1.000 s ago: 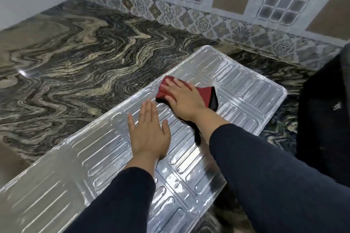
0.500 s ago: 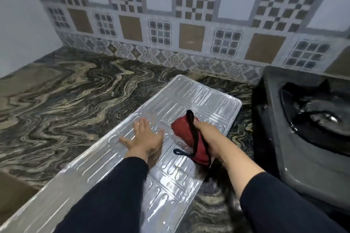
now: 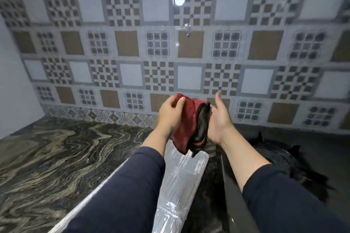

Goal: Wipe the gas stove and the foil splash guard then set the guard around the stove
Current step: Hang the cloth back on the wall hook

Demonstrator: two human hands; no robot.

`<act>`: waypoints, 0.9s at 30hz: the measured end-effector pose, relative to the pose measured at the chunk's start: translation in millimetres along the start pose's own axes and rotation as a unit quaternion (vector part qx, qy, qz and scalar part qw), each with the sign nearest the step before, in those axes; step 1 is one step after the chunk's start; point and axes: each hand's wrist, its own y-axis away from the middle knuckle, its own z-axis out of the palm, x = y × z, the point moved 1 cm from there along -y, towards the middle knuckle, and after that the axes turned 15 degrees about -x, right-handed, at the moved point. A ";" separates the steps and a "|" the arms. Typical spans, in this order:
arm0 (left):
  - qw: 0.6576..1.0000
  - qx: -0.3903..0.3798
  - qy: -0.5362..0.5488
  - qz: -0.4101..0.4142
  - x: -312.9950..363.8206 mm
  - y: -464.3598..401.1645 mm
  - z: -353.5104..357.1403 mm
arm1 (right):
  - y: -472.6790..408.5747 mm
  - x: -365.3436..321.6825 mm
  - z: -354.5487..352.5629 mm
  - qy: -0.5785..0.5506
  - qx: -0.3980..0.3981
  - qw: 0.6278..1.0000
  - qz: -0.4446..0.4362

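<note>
A red cloth with a black edge [image 3: 190, 125] hangs in the air in front of the tiled wall, held between both hands. My left hand [image 3: 170, 113] grips its upper left part, thumb over the top. My right hand [image 3: 219, 119] is pressed against its right side with the palm, fingers stretched upward. Below them the foil splash guard [image 3: 178, 179] lies flat on the counter, mostly covered by my left sleeve. The black gas stove [image 3: 295, 159] sits at the right, partly behind my right arm, its burner grate showing.
A dark marbled countertop [image 3: 56, 157] spreads to the left. The patterned tile wall [image 3: 132, 43] rises straight ahead, with a plain white wall [image 3: 11, 81] at the far left.
Both hands have left the foil guard and risen. The cloth, held in my right hand just above the guard, is now up between both hands. The view has tilted up toward the wall.
</note>
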 end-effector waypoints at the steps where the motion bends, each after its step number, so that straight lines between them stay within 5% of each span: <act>1: 1.000 0.002 -0.012 0.004 12.9 -10.7 3.9 | -2.2 -11.9 -0.3 0.010 -0.007 1.000 -0.021; 6: 0.999 0.009 0.017 0.032 52.6 -69.2 14.7 | -25.3 -74.6 -13.5 0.265 0.154 0.943 -0.127; 12: 0.988 0.013 0.099 0.115 73.9 -145.3 4.6 | -80.2 -154.2 -22.1 0.427 0.204 0.852 -0.226; 19: 0.970 0.087 -0.118 0.195 75.6 -246.8 -19.1 | -184.1 -192.6 -15.3 0.585 0.197 0.725 -0.306; 27: 0.931 0.122 -0.250 0.238 64.5 -320.9 -51.6 | -270.0 -208.4 -1.7 0.690 0.199 0.601 -0.351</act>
